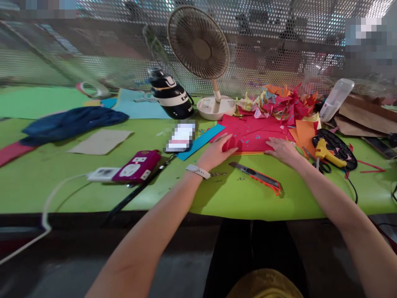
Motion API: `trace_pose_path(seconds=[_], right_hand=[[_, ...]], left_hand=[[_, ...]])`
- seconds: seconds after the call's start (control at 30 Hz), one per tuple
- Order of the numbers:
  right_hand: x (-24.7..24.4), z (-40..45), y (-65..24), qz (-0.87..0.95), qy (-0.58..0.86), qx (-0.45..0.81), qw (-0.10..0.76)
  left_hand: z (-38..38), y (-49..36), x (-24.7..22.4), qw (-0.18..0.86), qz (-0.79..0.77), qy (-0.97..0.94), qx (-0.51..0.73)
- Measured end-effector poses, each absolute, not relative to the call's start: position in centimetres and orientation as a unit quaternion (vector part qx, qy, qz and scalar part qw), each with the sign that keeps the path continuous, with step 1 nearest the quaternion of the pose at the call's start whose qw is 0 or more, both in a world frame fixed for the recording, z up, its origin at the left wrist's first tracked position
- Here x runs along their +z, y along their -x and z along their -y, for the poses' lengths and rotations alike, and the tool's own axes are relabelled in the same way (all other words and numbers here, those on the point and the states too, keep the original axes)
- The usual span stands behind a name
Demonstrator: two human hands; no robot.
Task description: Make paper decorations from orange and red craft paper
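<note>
Red paper sheets (251, 132) lie in a stack on the green tabletop, sprinkled with small blue bits. At the stack's left edge rests my left hand (218, 151), fingers spread on the paper. My right hand (283, 152) lies at its right edge, fingers stretched out and apart. Neither hand grips anything visible. In front of the stack is an orange utility knife (257, 176) with its blade out. A blue paper strip (201, 142) sits left of my left hand. Beside my right hand are orange paper (305, 134) and a yellow glue gun (330, 155).
A fan (200, 47) stands at the back, with a dark jug (172, 95) beside it. Folded paper scraps (285, 103) are heaped behind the red sheets. A phone (180, 137), a purple power bank (136, 166) with a white cable, and blue cloth (74, 122) lie leftward.
</note>
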State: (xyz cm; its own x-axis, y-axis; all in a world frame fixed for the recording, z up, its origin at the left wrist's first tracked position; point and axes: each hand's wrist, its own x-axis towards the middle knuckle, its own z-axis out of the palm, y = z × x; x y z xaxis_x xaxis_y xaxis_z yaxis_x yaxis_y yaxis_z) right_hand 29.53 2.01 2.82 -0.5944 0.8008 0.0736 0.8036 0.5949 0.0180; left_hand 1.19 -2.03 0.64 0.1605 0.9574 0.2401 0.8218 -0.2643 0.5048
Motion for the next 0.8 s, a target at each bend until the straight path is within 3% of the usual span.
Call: trace_pose_path(seconds=[0.37,0.67,0.8], right_hand=[[2.2,-2.8,-30.0,0.893,0.444,0.029,0.069],[2.3,-2.7,-29.5,0.894,0.442,-0.051,0.052],[2.4,-2.7,-29.5,0.886,0.450,-0.065,0.090]], left_hand=[[1.5,-0.3,0.5,0.111,-0.597,-0.754,0.249],[1.4,0.0,0.1,0.086,-0.596,-0.757,0.252],[1.1,0.3,-0.3,0.076,-0.583,-0.764,0.267]])
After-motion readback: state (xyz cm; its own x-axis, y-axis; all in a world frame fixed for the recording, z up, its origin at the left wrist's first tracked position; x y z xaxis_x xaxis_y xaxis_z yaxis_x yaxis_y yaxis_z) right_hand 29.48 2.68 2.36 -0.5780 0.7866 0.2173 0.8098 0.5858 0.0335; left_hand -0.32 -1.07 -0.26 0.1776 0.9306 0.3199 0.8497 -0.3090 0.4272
